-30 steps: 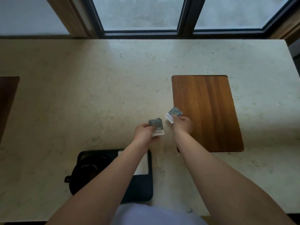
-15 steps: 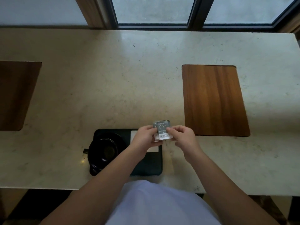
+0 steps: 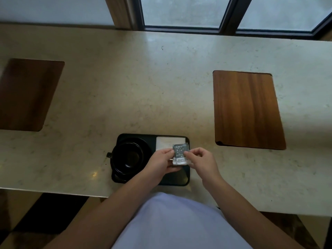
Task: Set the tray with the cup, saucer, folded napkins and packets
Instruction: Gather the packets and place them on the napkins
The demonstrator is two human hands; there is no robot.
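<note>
A black tray (image 3: pixel 181 180) lies at the near edge of the stone counter. On its left half a black cup (image 3: pixel 126 157) stands on a black saucer (image 3: pixel 146 147). A folded white napkin (image 3: pixel 166 141) lies on the tray's far right part. Over the napkin I hold a small stack of grey and white packets (image 3: pixel 180 151). My left hand (image 3: pixel 161 162) grips the stack from the left, and my right hand (image 3: pixel 201 160) pinches it from the right. The lower part of the napkin is hidden by my hands.
A wooden inlay panel (image 3: pixel 246 108) sits in the counter to the right, and another wooden panel (image 3: pixel 27 94) to the left. Windows run along the far edge. The counter's near edge (image 3: pixel 53 192) runs just in front of my body.
The packets were held apart, one lot in each hand; now both hands hold them together as one stack, drawn back over the tray's napkin. The view has pulled back from the counter.
</note>
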